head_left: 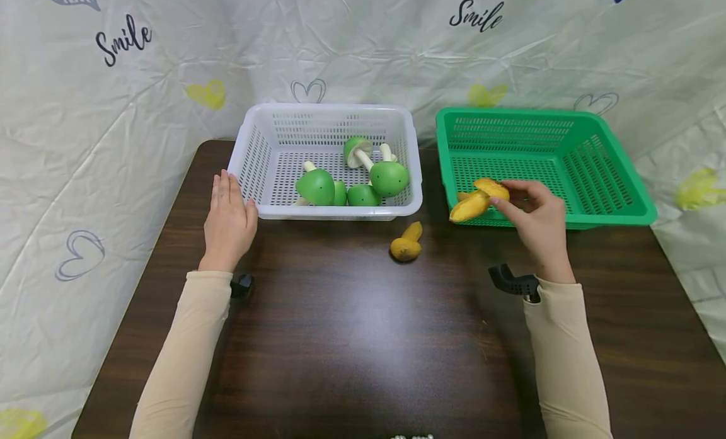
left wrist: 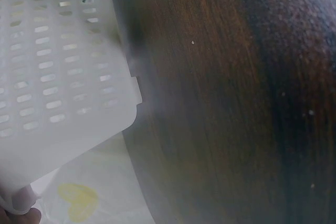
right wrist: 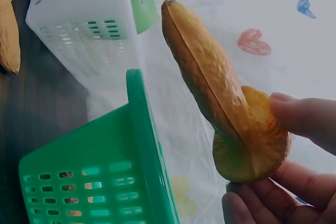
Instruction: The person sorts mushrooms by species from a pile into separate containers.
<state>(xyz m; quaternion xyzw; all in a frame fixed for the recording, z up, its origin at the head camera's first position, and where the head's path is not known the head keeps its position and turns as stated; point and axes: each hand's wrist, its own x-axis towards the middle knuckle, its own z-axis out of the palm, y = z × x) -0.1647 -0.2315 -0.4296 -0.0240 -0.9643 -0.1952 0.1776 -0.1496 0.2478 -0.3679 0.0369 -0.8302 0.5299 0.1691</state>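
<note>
My right hand (head_left: 535, 222) pinches a yellow toy mushroom (head_left: 475, 203) between thumb and fingers, over the front left of the green basket (head_left: 609, 222). In the right wrist view, its wrinkled stem points up and away from the hand. Behind it, a bit of another yellow piece (head_left: 463, 195) shows. My left hand (head_left: 228, 228), fingers straight, rests against the left side of the white basket (head_left: 334, 211). Several green-capped toy mushrooms (head_left: 389, 178) with white stems lie in the white basket. Another yellow mushroom (head_left: 406, 242) lies on the table in front of the baskets.
The two baskets stand side by side at the back of the dark wooden table (head_left: 368, 338), with a narrow gap between them. A pale printed cloth (head_left: 340, 42) hangs behind and spreads round the sides. Something small and white (head_left: 413, 436) peeks in at the bottom edge.
</note>
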